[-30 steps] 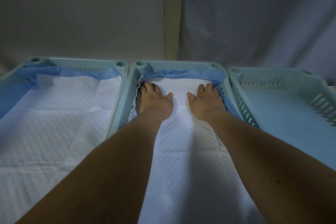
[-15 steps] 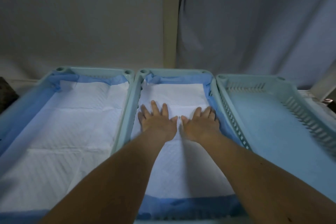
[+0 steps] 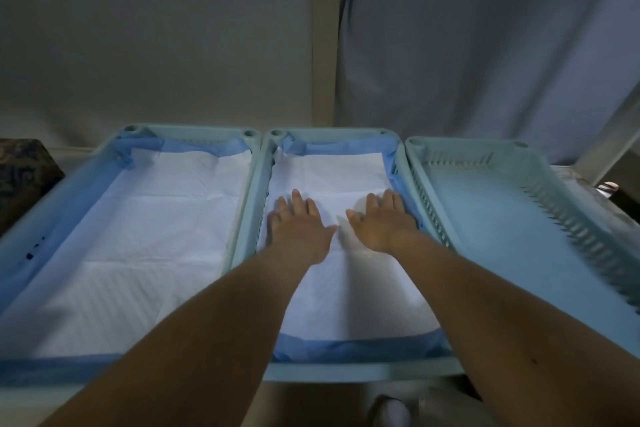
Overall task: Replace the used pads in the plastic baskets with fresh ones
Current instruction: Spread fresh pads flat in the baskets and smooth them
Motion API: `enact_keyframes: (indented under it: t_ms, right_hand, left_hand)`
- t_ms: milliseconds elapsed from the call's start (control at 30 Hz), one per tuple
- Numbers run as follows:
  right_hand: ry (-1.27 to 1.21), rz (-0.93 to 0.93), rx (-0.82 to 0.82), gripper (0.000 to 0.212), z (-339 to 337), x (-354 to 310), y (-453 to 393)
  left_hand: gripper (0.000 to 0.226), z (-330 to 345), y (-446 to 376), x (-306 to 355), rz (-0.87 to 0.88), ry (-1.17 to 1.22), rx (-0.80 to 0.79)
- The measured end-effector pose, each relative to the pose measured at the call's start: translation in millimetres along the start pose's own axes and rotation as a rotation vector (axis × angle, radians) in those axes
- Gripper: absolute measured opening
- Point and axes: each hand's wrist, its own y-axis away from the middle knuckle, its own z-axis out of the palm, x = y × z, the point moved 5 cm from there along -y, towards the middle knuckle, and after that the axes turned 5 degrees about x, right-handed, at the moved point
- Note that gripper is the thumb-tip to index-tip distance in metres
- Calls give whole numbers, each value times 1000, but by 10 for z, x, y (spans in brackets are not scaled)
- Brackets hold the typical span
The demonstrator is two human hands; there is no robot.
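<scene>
Blue pad edges, forearms covering middle

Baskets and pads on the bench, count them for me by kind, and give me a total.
Pale green slotted plastic baskets: 3 (left, middle, right)
White quilted pads with blue edging: 2 (left, middle)
Total: 5

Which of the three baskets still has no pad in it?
The right-hand basket: its bare plastic floor shows, while the left basket and middle basket each hold a white, blue-edged pad.
</scene>
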Motion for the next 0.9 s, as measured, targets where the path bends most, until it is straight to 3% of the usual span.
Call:
enact_keyframes:
  t_ms: [200,633,900]
  right_hand:
    - [184,-6,-259,85,115,-62,428]
    - [139,-33,-119,70,318,47,767]
    - [223,-116,-285,75,44,82,797]
  left_hand:
    - [75,105,467,81,-113,0,-245]
    - [83,258,689,-37,-52,51,-200]
    - [89,-96,797,20,-48,-129,-314]
